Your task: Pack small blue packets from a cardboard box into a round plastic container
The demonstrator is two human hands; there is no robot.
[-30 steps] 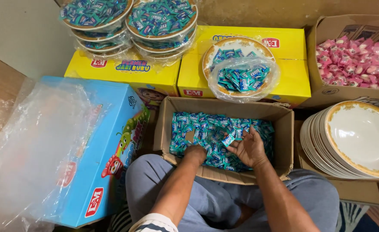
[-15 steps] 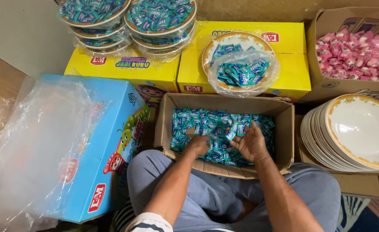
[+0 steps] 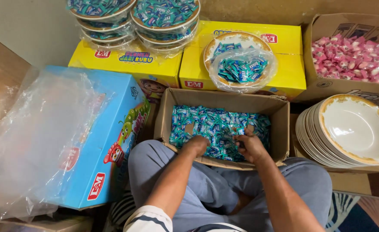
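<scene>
**Both hands down in the candy box**

I see my left hand [image 3: 198, 144] curled knuckles-up in the teal candies [image 3: 215, 124]; whether it grips any, I cannot tell. My right hand [image 3: 250, 146] closes around a few. The cardboard box [image 3: 279, 129] sits around both hands; white plates [image 3: 353, 129] stack right of them.

head-worn view, steeply downward, close over lap
</scene>
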